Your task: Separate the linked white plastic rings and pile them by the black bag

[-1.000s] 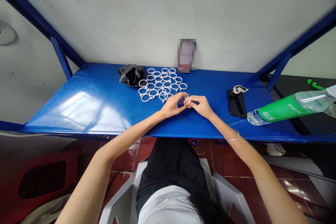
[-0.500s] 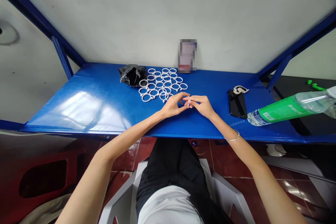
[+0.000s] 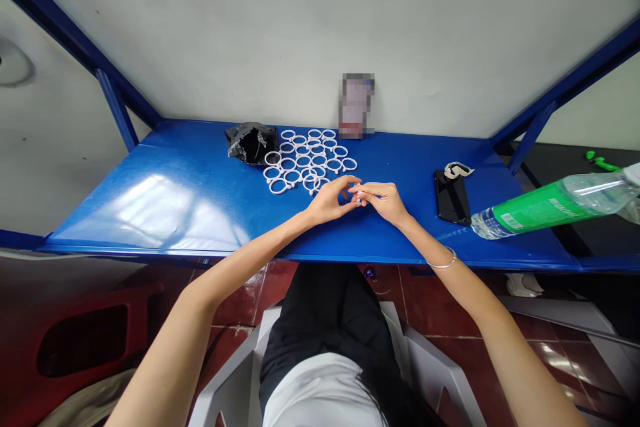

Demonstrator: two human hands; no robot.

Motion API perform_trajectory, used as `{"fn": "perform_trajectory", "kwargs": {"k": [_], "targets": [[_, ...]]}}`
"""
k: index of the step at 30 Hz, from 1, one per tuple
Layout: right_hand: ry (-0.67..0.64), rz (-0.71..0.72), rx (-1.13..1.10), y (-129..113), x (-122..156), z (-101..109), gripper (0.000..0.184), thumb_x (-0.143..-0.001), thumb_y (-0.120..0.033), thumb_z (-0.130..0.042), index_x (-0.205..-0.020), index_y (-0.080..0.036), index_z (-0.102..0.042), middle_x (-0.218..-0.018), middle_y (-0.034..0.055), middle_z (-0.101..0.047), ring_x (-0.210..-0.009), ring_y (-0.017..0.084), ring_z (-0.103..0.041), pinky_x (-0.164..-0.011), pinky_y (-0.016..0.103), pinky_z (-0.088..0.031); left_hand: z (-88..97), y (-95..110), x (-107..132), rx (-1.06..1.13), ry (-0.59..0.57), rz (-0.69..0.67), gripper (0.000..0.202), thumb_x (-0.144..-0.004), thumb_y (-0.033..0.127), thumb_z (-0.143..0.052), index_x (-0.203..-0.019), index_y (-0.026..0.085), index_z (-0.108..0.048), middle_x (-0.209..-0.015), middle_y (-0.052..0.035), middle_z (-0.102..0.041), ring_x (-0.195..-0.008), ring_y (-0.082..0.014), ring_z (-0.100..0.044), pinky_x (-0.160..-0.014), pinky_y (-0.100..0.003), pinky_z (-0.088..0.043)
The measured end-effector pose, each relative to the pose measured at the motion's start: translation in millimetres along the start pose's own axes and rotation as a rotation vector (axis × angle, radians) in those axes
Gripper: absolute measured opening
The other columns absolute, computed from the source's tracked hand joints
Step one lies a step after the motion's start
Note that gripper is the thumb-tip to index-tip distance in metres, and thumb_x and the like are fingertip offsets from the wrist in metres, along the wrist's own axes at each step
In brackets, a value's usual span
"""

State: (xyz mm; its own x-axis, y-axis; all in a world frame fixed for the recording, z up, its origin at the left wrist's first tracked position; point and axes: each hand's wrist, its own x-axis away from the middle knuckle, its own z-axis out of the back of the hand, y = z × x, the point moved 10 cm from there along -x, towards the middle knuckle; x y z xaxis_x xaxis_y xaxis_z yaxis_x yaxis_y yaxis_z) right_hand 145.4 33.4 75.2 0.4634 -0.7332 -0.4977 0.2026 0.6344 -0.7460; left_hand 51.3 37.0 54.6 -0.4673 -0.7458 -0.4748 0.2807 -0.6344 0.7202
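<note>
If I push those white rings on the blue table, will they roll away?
Probably not: the white rings lie flat, so they would likely slide on the glossy blue table. They look thin and plastic, so probably light and slightly bendy. The right hand holds one by fingertips.

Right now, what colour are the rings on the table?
The rings are white; the head view shows it best.

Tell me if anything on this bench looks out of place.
The bottle stands out: it lies tilted on its side, base by the phone, neck seemingly jutting past the right end of the bench. The rings lie in a tidy patch. Left hand and right hand pinch a white piece.
</note>
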Motion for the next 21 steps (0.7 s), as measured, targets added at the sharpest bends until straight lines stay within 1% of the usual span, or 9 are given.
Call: {"fn": "perform_trajectory", "kwargs": {"k": [4,8,10,12,15,21], "targets": [[0.006,-0.008,0.000,-0.7,-0.7,0.6,0.025,-0.092,-0.039,-0.057,-0.094,-0.023,-0.076,-0.073,0.0016,-0.071,-0.054,0.011,-0.059,-0.058,0.025,-0.054,-0.3,0.0,0.1,-0.010,-0.004,-0.003,0.039,-0.085,0.041,-0.063,-0.115,0.017,-0.055,-0.111,-0.0094,-0.067,-0.077,-0.0144,-0.068,-0.071,-0.027,-0.056],[0.036,-0.055,0.011,1.3,-0.6,3.3,0.023,-0.089,-0.039,-0.062,-0.094,-0.021,-0.075,-0.076,0.0028,-0.073,-0.060,0.013,-0.065,-0.061,0.026,-0.055,1.7,2.2,0.0,-0.049,0.019,-0.027,0.039,-0.084,0.038,-0.065,-0.115,0.017,-0.055,-0.108,-0.0085,-0.067,-0.072,-0.0120,-0.066,-0.069,-0.026,-0.055],[0.064,-0.067,0.014,1.4,-0.4,6.2,0.021,-0.086,-0.038,-0.066,-0.096,-0.021,-0.073,-0.077,0.0026,-0.073,-0.063,0.014,-0.067,-0.062,0.027,-0.056,3.6,4.8,-0.1,-0.069,0.040,-0.050,0.038,-0.084,0.036,-0.065,-0.115,0.017,-0.055,-0.105,-0.0075,-0.068,-0.073,-0.0116,-0.066,-0.067,-0.024,-0.054],[0.094,-0.058,0.017,0.3,-0.3,9.6,0.021,-0.083,-0.035,-0.068,-0.098,-0.021,-0.071,-0.076,0.0016,-0.072,-0.061,0.014,-0.066,-0.059,0.026,-0.055,5.5,7.1,-0.2,-0.087,0.059,-0.069,0.037,-0.084,0.034,-0.065,-0.115,0.017,-0.055,-0.103,-0.0068,-0.067,-0.073,-0.0113,-0.065,-0.065,-0.022,-0.053],[0.119,-0.030,0.030,-1.4,0.0,12.6,0.017,-0.083,-0.033,-0.068,-0.094,-0.020,-0.068,-0.074,0.0007,-0.070,-0.058,0.013,-0.063,-0.054,0.025,-0.053,7.9,8.7,-0.3,-0.103,0.085,-0.087,0.035,-0.085,0.033,-0.065,-0.115,0.018,-0.054,-0.104,-0.0070,-0.066,-0.076,-0.0114,-0.064,-0.064,-0.021,-0.053],[0.134,-0.007,0.072,-2.0,-0.2,13.3,0.008,-0.085,-0.028,-0.066,-0.089,-0.021,-0.067,-0.078,0.0006,-0.070,-0.061,0.012,-0.063,-0.057,0.025,-0.054,9.3,7.8,0.3,-0.128,0.106,-0.114,0.036,-0.085,0.030,-0.064,-0.116,0.018,-0.052,-0.103,-0.0062,-0.065,-0.079,-0.0107,-0.063,-0.064,-0.020,-0.053]]}}
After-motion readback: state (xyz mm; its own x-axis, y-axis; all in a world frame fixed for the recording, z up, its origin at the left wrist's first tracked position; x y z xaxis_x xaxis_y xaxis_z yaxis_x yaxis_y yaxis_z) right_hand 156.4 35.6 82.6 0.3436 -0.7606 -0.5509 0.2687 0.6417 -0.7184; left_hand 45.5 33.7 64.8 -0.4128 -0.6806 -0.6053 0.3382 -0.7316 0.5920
